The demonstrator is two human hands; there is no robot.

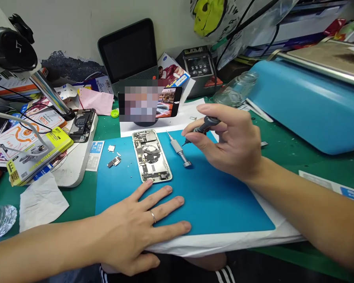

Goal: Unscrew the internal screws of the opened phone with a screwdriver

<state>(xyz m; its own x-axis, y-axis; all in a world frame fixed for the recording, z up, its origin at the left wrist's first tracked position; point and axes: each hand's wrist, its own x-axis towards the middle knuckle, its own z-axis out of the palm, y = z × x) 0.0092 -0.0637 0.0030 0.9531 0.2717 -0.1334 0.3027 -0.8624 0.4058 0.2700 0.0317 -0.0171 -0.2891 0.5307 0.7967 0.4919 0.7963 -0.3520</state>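
An opened phone (152,155) lies on the blue mat (212,204), its inner parts bare. My left hand (147,220) rests flat on the mat with fingers spread, the index fingertip touching the phone's near edge. Above the mat, right of the phone, my right hand (233,141) grips a dark screwdriver (205,125), its tip pointing down and left. Below that tip a grey screwdriver (177,147) lies on the mat. Left of the phone are a small circuit part (114,162), a metal plate (111,148) and several tiny bits.
Behind the mat stands a propped phone (169,103) with its screen lit, before a dark display (129,55). Battery boxes (41,155) and a white stand (79,161) crowd the left. A glass jar (237,88) and a blue roll (306,106) lie at the right.
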